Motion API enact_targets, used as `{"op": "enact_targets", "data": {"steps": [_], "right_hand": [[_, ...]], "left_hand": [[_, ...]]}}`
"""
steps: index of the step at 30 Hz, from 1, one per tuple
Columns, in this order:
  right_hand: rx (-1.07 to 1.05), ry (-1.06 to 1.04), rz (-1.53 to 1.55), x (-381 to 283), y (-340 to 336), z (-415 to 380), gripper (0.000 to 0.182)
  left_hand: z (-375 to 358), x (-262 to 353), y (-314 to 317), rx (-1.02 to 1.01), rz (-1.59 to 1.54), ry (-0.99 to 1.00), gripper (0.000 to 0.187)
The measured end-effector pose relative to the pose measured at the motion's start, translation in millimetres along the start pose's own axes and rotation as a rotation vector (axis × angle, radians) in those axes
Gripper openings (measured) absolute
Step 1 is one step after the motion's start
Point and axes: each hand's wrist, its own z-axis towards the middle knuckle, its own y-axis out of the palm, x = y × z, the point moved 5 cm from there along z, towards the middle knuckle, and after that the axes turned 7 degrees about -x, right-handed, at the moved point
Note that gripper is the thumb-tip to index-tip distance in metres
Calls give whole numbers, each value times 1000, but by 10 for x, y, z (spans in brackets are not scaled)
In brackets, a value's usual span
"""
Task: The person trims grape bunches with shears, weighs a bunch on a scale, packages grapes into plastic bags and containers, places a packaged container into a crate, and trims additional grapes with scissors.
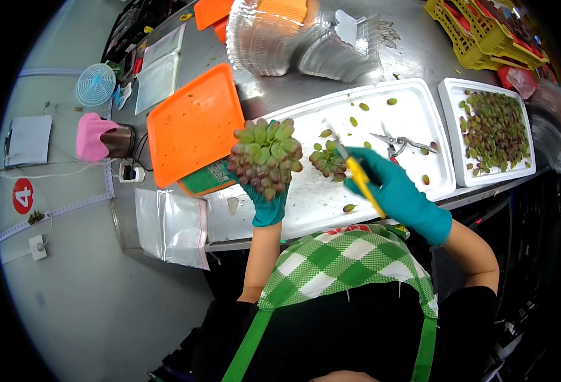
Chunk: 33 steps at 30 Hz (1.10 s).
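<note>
My left hand (pixel 269 205), in a teal glove, grips a large succulent (pixel 267 151) from below, its green and reddish rosette facing up. In my gloved right hand (pixel 395 191) is a yellow-handled knife (pixel 364 183), its thin blade pointing away from me and blurred. A smaller succulent rosette (pixel 328 162) sits between the two hands, over the white tray (pixel 382 95) and close to the knife's tip. Pruning shears (pixel 401 142) lie with spread blades in the tray, beyond my right hand. Several loose leaves (pixel 392 102) are scattered around them.
At the right stands a white tray full of small succulent leaves (pixel 494 130). An orange tray (pixel 196 124) and a clear plastic bag (pixel 171 224) lie to the left. Stacked clear plastic containers (pixel 267 38) and yellow crates (pixel 478 38) are at the back.
</note>
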Motion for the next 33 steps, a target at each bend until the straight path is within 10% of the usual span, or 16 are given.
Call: {"op": "enact_targets", "data": {"steps": [3, 11, 21, 26, 30, 33], "right_hand": [[-36, 269, 340, 146, -71, 122, 40], [160, -39, 556, 147, 50, 376, 41], [287, -547, -254, -370, -7, 285, 63], [298, -814, -1014, -597, 297, 256, 54], [350, -813, -1117, -591, 370, 300, 52], [356, -791, -982, -522, 399, 287, 74]], "left_hand": [[100, -35, 66, 155, 988, 125, 67], [196, -313, 131, 177, 695, 16, 67], [253, -448, 210, 146, 744, 41, 69], [225, -531, 228, -181, 182, -40, 66], [195, -617, 377, -184, 388, -25, 41], [217, -612, 324, -159, 282, -48, 57]]}}
